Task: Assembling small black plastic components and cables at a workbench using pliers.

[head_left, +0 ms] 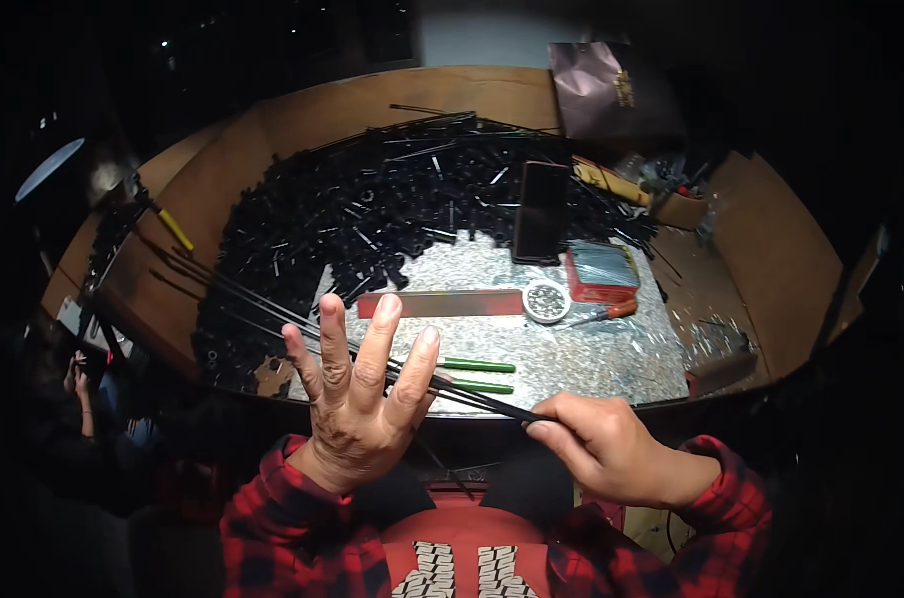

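Observation:
My right hand is closed around the near ends of several long, thin black rods. The rods slant up to the left over the speckled work surface. In front of them my left hand is raised with its fingers spread and stretched out. The rods pass behind its fingers; whether its palm touches them is hidden. Two green-handled tools lie just beyond the rods, their left ends covered by my left hand. Past my fingertips rests a long flat red and grey bar.
A large heap of black parts fills the back. Right of the bar are a white dish of small metal pieces, a red box and an orange-handled tool. A phone stands upright. Brown board walls surround the bench.

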A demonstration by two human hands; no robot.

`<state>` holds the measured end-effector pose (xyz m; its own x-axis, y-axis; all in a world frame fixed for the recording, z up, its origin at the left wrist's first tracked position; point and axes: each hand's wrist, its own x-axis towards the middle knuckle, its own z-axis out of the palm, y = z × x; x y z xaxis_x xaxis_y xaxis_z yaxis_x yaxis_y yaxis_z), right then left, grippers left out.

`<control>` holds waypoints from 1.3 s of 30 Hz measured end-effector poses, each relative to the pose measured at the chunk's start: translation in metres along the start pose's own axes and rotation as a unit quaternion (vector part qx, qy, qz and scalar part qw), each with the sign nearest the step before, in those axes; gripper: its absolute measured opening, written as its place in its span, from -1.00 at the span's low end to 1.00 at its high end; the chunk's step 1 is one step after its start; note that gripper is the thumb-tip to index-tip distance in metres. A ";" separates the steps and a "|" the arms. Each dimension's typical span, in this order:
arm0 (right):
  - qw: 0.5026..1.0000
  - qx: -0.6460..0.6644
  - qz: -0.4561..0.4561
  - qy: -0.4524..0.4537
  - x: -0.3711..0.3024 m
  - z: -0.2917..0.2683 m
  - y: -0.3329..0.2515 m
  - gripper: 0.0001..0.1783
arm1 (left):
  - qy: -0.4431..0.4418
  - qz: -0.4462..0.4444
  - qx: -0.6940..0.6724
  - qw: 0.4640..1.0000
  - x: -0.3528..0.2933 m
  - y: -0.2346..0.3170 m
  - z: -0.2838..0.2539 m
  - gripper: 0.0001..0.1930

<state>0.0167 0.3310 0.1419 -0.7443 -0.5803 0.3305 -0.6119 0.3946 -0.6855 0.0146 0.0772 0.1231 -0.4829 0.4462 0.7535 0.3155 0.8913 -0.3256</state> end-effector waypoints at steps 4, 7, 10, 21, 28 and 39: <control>0.997 0.045 0.057 -0.021 0.014 0.000 -0.007 -0.88 | 0.097 -0.043 -0.078 0.991 -0.011 -0.023 0.004 -0.48; 1.000 0.027 -0.007 0.004 0.023 0.001 -0.004 -0.88 | 0.158 -0.137 -0.222 0.952 -0.024 -0.043 0.004 -0.05; 0.997 0.033 -0.069 0.025 0.034 0.004 -0.008 -0.89 | 0.213 -0.297 -0.534 0.763 -0.035 -0.040 0.005 -0.03; 0.996 0.009 -0.050 0.068 0.100 0.029 0.027 -0.85 | -0.104 -0.442 -0.737 0.500 -0.020 -0.023 0.030 -0.68; 0.995 -0.029 0.084 0.038 0.108 0.042 0.119 -0.72 | -0.128 -0.209 -0.319 0.916 -0.024 -0.123 0.111 -0.87; 0.945 -0.327 -0.018 0.010 0.071 0.079 0.162 -0.70 | -0.233 -0.089 -0.123 0.961 -0.046 -0.120 0.170 -0.77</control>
<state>-0.1142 0.2972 0.0034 -0.7202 -0.5918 0.3621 -0.6671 0.7340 -0.1273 -0.1399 -0.0364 0.0306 -0.8422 0.3266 0.4289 0.3495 0.9365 -0.0267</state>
